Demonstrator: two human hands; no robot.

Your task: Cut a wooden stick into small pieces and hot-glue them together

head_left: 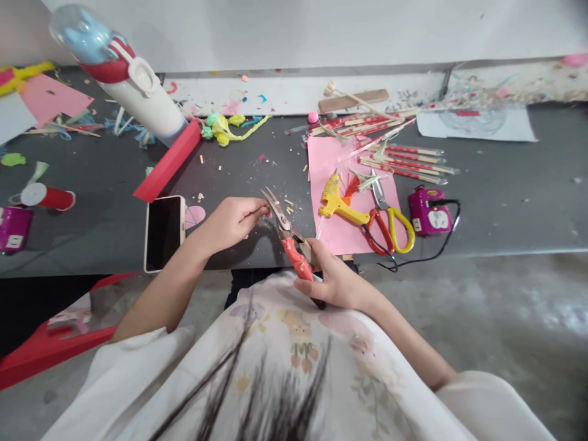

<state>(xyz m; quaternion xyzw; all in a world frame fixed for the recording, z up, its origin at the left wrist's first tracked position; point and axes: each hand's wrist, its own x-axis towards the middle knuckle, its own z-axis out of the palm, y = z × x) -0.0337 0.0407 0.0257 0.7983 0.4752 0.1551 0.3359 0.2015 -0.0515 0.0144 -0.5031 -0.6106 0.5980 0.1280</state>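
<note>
At 12 o'c., pale wall [275,33]; at 4, grey floor [505,306]. Across mid-view, dark table [505,196], strewn w/ craft scraps. At 10 o'c., upright-ish white bottle [142,107]; at 2, pink sheet [328,156] w/ red-patterned sticks [413,164] nr its far side. At centre, aimed toward 11, orange-handled shears [285,226], w/ blades slightly parted. At 5 o'c., R hand [337,275], part-closed round the handles. At 9, L hand [234,223], w/ thumb + index pinched together; beyond, phone [163,233], face up. On sheet, approx. 3 o'c., yellow glue gun [342,205] beside scissors [379,195]. Nr blades, pale offcuts [288,202]. Smallest: tiny pinkish bit [269,214], apparently in L pinch, too sm. to ID. Step in hand: prob. snipping sm. pieces. For next move, prob. needed: steady pinch, bit lined up btwn blades, fingertips clear, then firm R squeeze.
</note>
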